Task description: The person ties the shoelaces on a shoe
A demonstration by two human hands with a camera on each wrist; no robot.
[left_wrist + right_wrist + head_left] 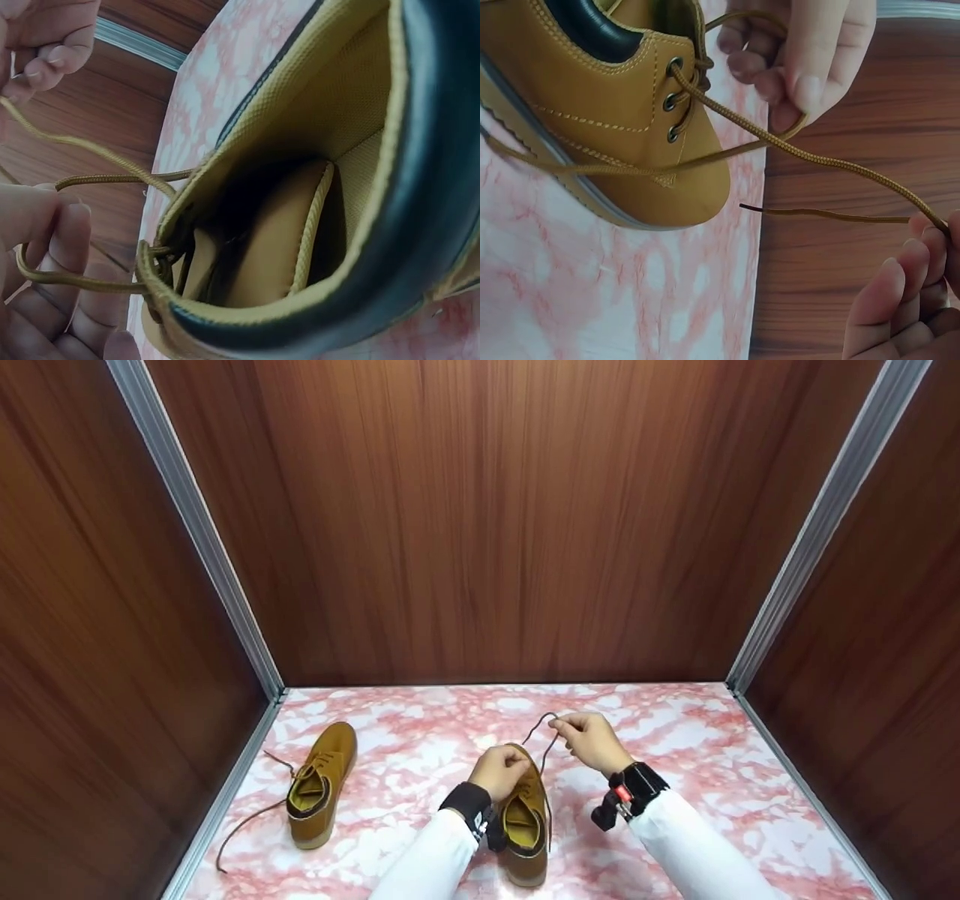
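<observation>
A tan lace-up shoe (527,864) with a dark padded collar stands on the marbled surface, its toe pointing away. Over its lacing, my left hand (497,774) pinches one lace (705,157) between thumb and index finger; that lace's tail hangs across the shoe's side. To the right of the toe, my right hand (594,742) pinches the other lace (840,163), drawn out from the top eyelet. Its loose tail, ending in a dark tip, hangs from those fingers. In the left wrist view the shoe opening (300,187) and its yellow lining show close up.
A matching tan shoe (330,787) stands at the left, with its laces (247,819) spread on the pink-and-white surface (420,780). Wood-grain panels (480,525) rise at the back and both sides, with metal posts (202,525) at the corners.
</observation>
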